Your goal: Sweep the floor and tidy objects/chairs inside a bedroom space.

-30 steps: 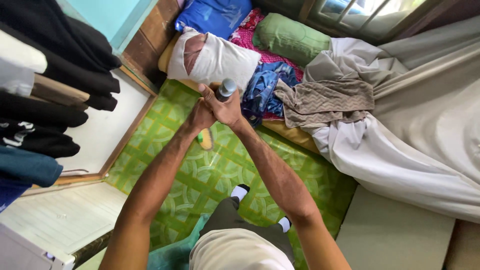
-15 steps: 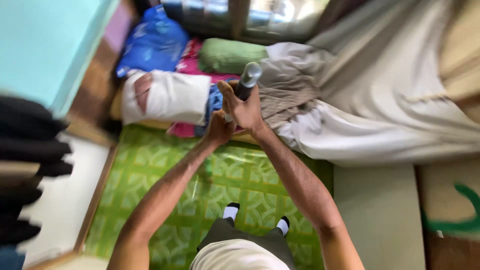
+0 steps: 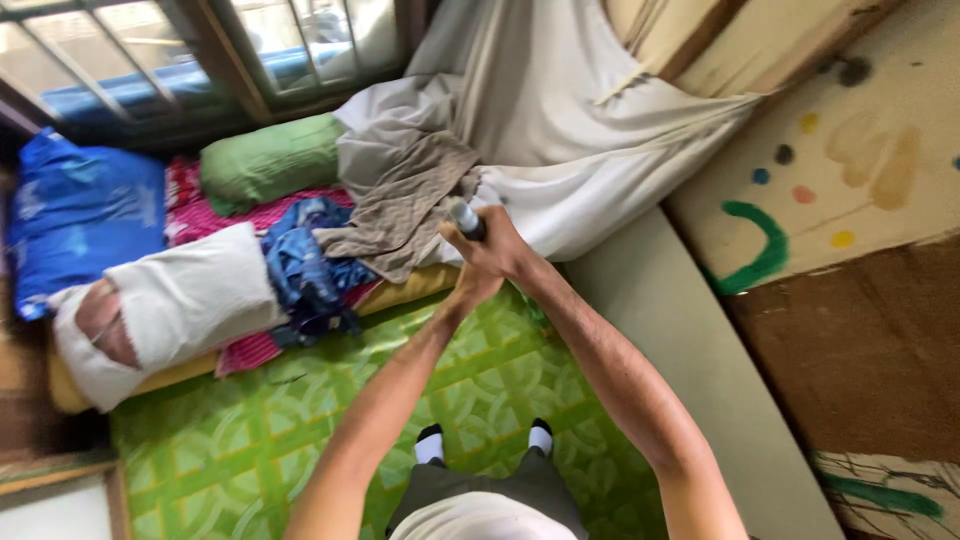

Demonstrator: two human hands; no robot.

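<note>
Both my hands are clasped around a stick with a grey rounded handle tip (image 3: 464,214), held out in front of me over the floor. My right hand (image 3: 497,250) wraps the handle just under the tip. Closed on the stick right below it is my left hand (image 3: 468,290), partly covered by the right. The stick's lower part is hidden behind my hands and arms. Beyond my hands lie a brown-grey towel (image 3: 405,205) and a crumpled blue garment (image 3: 305,265) on a low mattress (image 3: 410,288).
A green patterned floor covering (image 3: 260,420) lies under my socked feet (image 3: 485,440). On the mattress are a white pillow (image 3: 170,300), a green pillow (image 3: 270,160) and a blue bag (image 3: 80,210). A pale sheet (image 3: 570,130) hangs at the back. A painted wall (image 3: 860,170) stands right.
The view has swung right: the hanging dark clothes at the left are gone and the painted wall has come in. Both hands stay on the stick, now farther right by the sheet.
</note>
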